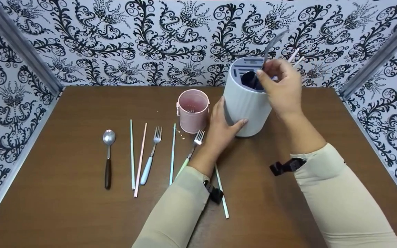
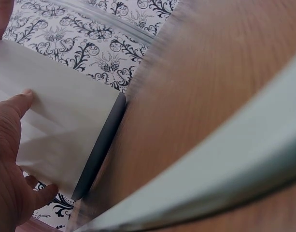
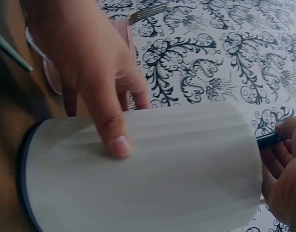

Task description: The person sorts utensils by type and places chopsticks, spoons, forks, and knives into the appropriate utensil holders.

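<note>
In the head view a white cylindrical utensil holder (image 1: 245, 106) with a dark slotted top stands at the back right of the table. My left hand (image 1: 221, 129) holds its left side, the thumb (image 3: 119, 145) across the front and fingers behind. At the top my right hand (image 1: 283, 84) pinches a metal utensil (image 1: 271, 44) by its dark handle (image 3: 269, 140). The utensil's head points upward; its kind cannot be made out. Two pale chopsticks (image 1: 298, 61) stick up behind the right hand. Part of the slotted top is hidden by that hand.
Left of the holder stands a pink cup (image 1: 194, 122). On the brown table lie a dark-handled spoon (image 1: 108, 155), a blue-handled fork (image 1: 150, 158), a green-handled fork (image 1: 197, 139) partly under my left arm, and several pastel chopsticks (image 1: 132, 155). Patterned walls (image 1: 136, 41) enclose the table.
</note>
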Demonstrator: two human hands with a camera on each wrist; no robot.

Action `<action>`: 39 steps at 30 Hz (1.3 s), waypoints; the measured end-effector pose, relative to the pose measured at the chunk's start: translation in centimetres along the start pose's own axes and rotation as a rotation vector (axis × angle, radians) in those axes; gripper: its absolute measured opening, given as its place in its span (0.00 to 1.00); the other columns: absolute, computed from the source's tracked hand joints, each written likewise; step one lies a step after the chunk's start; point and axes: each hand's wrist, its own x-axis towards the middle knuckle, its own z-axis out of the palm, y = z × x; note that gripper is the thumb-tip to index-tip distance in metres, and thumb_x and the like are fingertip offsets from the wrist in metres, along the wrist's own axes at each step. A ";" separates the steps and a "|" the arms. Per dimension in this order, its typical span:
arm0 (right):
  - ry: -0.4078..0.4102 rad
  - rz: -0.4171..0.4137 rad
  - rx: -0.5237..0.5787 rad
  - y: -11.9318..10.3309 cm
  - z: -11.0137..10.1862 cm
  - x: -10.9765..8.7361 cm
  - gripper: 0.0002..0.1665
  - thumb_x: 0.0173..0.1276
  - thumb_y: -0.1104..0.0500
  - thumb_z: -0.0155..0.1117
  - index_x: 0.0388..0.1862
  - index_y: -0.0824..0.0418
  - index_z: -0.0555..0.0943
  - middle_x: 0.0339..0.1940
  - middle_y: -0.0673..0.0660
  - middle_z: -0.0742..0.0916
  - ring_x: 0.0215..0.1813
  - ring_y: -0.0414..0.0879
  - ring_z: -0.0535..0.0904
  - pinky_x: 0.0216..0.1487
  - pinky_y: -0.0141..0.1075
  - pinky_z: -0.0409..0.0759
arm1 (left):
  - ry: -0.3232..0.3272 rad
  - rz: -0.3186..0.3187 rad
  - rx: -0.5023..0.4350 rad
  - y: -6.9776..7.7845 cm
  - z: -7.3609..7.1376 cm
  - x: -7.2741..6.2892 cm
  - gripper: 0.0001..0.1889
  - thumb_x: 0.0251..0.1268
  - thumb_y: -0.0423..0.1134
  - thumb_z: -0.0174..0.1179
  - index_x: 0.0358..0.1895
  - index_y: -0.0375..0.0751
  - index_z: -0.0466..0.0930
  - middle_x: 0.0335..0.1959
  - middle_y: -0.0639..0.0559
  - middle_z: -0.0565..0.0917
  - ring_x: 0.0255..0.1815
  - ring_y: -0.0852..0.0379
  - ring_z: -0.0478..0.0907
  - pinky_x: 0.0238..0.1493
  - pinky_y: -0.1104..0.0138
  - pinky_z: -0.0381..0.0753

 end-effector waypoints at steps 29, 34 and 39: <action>-0.177 0.011 -0.445 -0.3 0.4 -0.5 0.09 0.71 0.62 0.67 0.44 0.69 0.85 0.43 0.61 0.89 0.43 0.44 0.82 0.46 0.26 0.79 | -0.001 0.018 0.021 0.1 0.0 -0.1 0.54 0.59 0.50 0.76 0.83 0.37 0.52 0.80 0.40 0.63 0.81 0.44 0.61 0.83 0.56 0.60; -0.191 0.024 -0.447 -0.5 0.3 -0.5 0.10 0.71 0.60 0.68 0.44 0.67 0.85 0.43 0.60 0.89 0.42 0.42 0.81 0.44 0.23 0.78 | -0.011 0.008 0.028 0.1 0.0 0.0 0.54 0.59 0.50 0.76 0.83 0.37 0.52 0.80 0.40 0.63 0.81 0.44 0.61 0.83 0.56 0.61; -0.201 0.012 -0.437 -0.5 0.3 -0.6 0.09 0.71 0.61 0.68 0.44 0.67 0.86 0.43 0.60 0.89 0.42 0.42 0.81 0.44 0.23 0.78 | -0.011 0.003 0.032 0.1 -0.1 -0.1 0.55 0.59 0.51 0.76 0.83 0.38 0.52 0.80 0.40 0.63 0.81 0.44 0.61 0.83 0.56 0.61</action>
